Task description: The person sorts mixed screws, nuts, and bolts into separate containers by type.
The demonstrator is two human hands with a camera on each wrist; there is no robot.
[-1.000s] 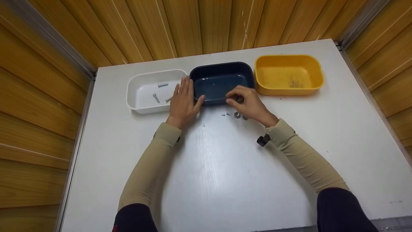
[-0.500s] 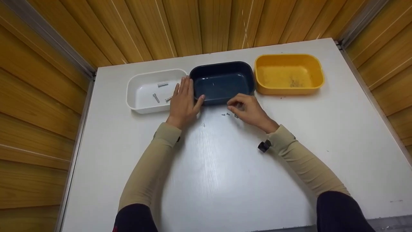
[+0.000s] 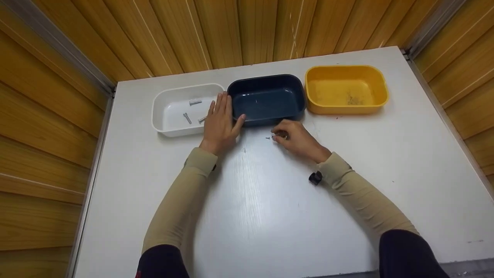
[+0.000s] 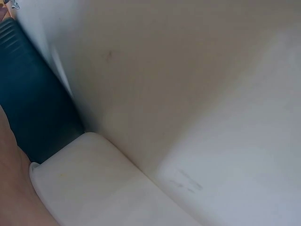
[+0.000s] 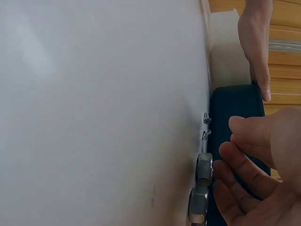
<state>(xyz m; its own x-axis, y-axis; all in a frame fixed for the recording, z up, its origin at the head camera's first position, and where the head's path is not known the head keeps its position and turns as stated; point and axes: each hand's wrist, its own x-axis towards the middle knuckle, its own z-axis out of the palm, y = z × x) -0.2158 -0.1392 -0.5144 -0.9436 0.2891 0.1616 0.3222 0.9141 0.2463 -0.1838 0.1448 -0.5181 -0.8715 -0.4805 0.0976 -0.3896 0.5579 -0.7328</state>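
Note:
My left hand (image 3: pixel 221 123) lies with straight fingers over the neighbouring edges of the white bin (image 3: pixel 175 133) and the dark blue bin (image 3: pixel 256 122). My right hand (image 3: pixel 299 139) hovers low at the front of the blue bin, fingers loosely bent and a gap between thumb and forefinger. In the right wrist view nothing shows between its fingers. Close by on the table are two small screws (image 5: pixel 207 118) and two hex nuts (image 5: pixel 204 169). In the head view this hand mostly covers the nuts; one small screw (image 3: pixel 267 138) shows left of its fingertips.
Several silver bolts (image 3: pixel 195 102) lie in the white bin, partly behind the left hand. To the right of the blue bin stands a yellow bin (image 3: pixel 347 110) with a cluster of tiny pieces (image 3: pixel 353 100). Wood-look panels (image 3: pixel 254 34) rise behind the white table (image 3: pixel 247 200).
My right hand has come down from the blue bin's front rim to the table, over the nuts and beside the screws. The left hand stays where it was.

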